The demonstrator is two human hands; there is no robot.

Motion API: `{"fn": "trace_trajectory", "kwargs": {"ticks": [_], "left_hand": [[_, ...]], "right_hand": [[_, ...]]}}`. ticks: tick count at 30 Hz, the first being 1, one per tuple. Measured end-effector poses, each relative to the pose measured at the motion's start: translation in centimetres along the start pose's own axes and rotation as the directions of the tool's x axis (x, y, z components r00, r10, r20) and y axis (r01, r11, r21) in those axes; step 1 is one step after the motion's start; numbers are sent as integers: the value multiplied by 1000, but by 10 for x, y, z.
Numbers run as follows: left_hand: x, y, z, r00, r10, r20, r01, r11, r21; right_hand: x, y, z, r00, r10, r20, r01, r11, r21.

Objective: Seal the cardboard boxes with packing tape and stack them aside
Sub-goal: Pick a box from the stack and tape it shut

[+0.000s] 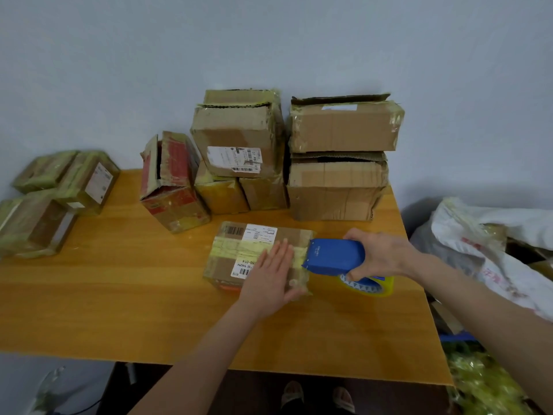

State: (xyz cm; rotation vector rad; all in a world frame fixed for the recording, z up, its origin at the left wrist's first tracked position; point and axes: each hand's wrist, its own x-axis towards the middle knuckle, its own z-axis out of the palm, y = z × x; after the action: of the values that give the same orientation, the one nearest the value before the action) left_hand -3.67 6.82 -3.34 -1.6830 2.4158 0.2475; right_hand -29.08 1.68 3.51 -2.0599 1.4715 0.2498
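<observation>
On the small box (257, 256), our flat left hand (269, 274) pins the strip while our right hand (380, 256) grips the tape dispenser (336, 256); we should pull taut past the edge.

Left hand (270, 277) hides part of the label (241, 268).

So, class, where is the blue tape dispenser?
Head view, right of centre: the right hand grips the tape dispenser at the right end of the flat box.
</observation>
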Motion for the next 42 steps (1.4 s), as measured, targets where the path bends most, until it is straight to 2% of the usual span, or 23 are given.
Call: {"fn": "trace_trajectory", "kwargs": {"ticks": [5, 8, 13, 20, 25, 28, 39, 42], "left_hand": [[6, 9, 10, 1000, 4, 1, -4, 1000, 10], [5, 7, 8, 1000, 17, -4, -17, 1000, 17], [7, 5, 9, 1000, 21, 12, -22, 999, 38], [4, 6, 3, 1000, 3, 16, -3, 1000, -4], [10, 26, -2, 1000, -14, -15, 14, 1000, 15], [12, 20, 4, 999, -1, -44, 2, 1000, 14], [13, 11, 8, 1000, 9, 1, -9, 1000, -25], [13, 11, 9, 1000, 10, 3, -10, 1000, -30]], "right_hand": [[-2, 6, -2, 1000, -15, 18, 14, 999, 41], [-5, 17, -2, 1000, -22, 22, 18, 983, 182], [-13, 38, 2, 998, -36, 53, 19, 959, 281], [-17, 49, 10, 997, 1, 83, -19, 976, 218], [-10, 31, 18, 993, 17, 113, -23, 999, 47], [-7, 29, 20, 990, 33, 134, -42, 997, 64], [15, 17, 13, 981, 18, 193, -38, 994, 100], [19, 15, 17, 980, 66, 186, -92, 986, 138]]}}
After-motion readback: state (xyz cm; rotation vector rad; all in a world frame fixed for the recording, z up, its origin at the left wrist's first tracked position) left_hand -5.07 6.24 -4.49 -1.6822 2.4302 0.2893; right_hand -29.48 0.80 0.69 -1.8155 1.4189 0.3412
